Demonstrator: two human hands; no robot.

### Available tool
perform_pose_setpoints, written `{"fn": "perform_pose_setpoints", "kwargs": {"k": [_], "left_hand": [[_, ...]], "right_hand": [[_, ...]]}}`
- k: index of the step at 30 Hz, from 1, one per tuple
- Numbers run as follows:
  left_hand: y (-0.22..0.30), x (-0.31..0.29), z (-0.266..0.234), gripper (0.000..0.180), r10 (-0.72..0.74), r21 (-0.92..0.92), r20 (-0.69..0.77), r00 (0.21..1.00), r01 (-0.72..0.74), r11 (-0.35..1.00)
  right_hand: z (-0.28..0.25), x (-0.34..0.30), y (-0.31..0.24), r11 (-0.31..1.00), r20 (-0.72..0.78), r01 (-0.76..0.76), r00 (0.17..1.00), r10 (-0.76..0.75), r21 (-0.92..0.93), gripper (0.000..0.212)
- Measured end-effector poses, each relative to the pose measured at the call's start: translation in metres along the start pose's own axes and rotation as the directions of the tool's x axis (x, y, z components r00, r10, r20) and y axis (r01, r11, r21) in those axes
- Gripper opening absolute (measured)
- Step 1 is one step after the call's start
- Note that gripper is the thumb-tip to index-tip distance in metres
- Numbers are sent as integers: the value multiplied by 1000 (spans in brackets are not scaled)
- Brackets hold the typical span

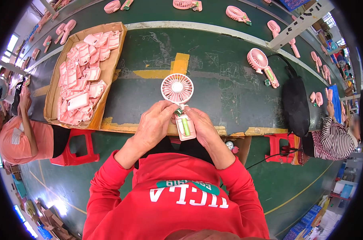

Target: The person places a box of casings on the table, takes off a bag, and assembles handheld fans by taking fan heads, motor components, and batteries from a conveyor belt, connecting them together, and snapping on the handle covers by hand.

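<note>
A pink handheld fan (pixel 177 89) is held over the near edge of the bench, its round grille pointing away from me. Its handle (pixel 186 132) lacks a cover, so a light green battery cell (pixel 185 126) shows inside. My left hand (pixel 152 122) is closed at the neck, fingertips pinching a small green circuit board (pixel 178 112) beside the handle. Thumb and fingers of my right hand (pixel 203 125) grip the handle's right side near the neck. The undersides of both hands' grips are hidden.
Left on the bench, a cardboard tray (pixel 105 114) holds many pink plastic shells (pixel 78 100). Another open-handled fan (pixel 258 59) lies at the right, near a black bag (pixel 295 106). Beyond a pale rail (pixel 197 26), more fans lie on a green belt. People sit at either side.
</note>
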State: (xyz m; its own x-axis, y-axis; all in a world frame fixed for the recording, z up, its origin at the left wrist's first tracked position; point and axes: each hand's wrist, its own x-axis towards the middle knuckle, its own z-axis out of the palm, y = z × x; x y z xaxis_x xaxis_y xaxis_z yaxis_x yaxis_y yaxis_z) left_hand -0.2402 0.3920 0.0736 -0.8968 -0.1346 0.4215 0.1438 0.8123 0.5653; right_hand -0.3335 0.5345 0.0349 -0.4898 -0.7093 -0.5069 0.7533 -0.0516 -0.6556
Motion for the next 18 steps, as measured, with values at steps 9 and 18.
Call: {"fn": "perform_pose_setpoints", "kwargs": {"k": [9, 18], "left_hand": [[-3, -2, -2, 15, -49, -59, 49, 998, 52, 997], [7, -2, -6, 7, -271, -209, 163, 949, 301, 930]], "right_hand": [[-1, 0, 0, 1000, -34, 3, 999, -3, -7, 31], [-4, -1, 0, 1000, 15, 11, 1000, -11, 13, 32]]}}
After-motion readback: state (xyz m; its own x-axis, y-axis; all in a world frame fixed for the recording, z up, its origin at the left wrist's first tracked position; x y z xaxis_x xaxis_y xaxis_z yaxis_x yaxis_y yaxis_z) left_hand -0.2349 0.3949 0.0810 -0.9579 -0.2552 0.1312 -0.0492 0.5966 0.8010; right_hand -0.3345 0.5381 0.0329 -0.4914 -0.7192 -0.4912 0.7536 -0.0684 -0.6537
